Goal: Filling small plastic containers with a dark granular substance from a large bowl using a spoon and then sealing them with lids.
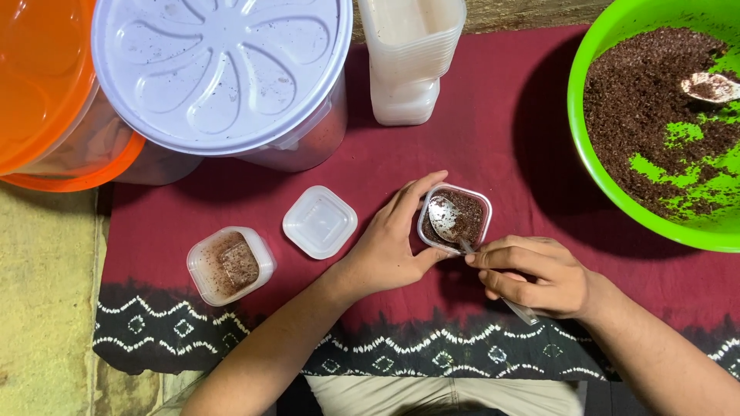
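Steadying a small cup (455, 219) of dark crumbs on the maroon cloth (509, 139), the left hand (389, 246) wraps thumb and fingers around its side; the right hand (532, 273) pinches a spoon (445, 218), its bowl resting on the crumbs. Left of them lie a lid (319, 221) and another filled cup (229, 264); a green bowl (601, 100) of crumbs sits far right.

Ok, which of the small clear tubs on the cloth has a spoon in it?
The small tub between both hands, right of the loose lid; a metal spoon rests in its brown crumbs. The left tub has none.
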